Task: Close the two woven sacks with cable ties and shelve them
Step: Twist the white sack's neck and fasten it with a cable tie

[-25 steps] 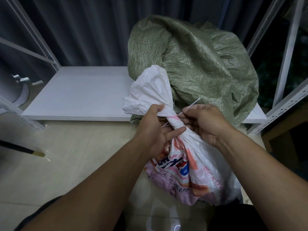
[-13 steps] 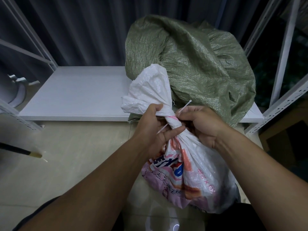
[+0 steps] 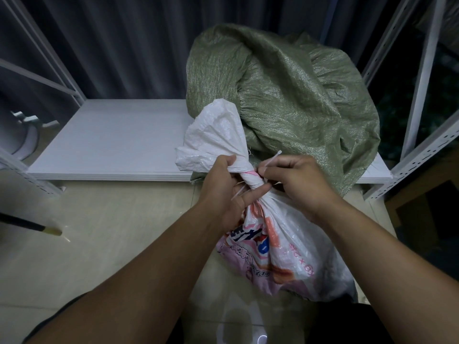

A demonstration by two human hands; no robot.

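A white woven sack (image 3: pixel 285 249) with pink and blue print stands on the floor in front of me, its neck twisted tight. My left hand (image 3: pixel 223 189) grips that neck from the left. My right hand (image 3: pixel 295 182) pinches a thin white cable tie (image 3: pixel 272 158) that runs round the neck; one end sticks up to the right, the other pokes out by my left fingers. Behind it, a large green woven sack (image 3: pixel 285 95) lies on the low white shelf board (image 3: pixel 111 145), at its right end.
White metal shelving uprights (image 3: pixel 419 78) frame the board on both sides. Grey curtains hang behind. A dark stick with a pale tip (image 3: pixel 37 225) lies on the shiny tiled floor at left. A brown box (image 3: pixel 427 202) sits at right.
The white sack's neck and both hands have shifted slightly left and up. The upper end of the cable tie now sticks out shorter above my right hand.
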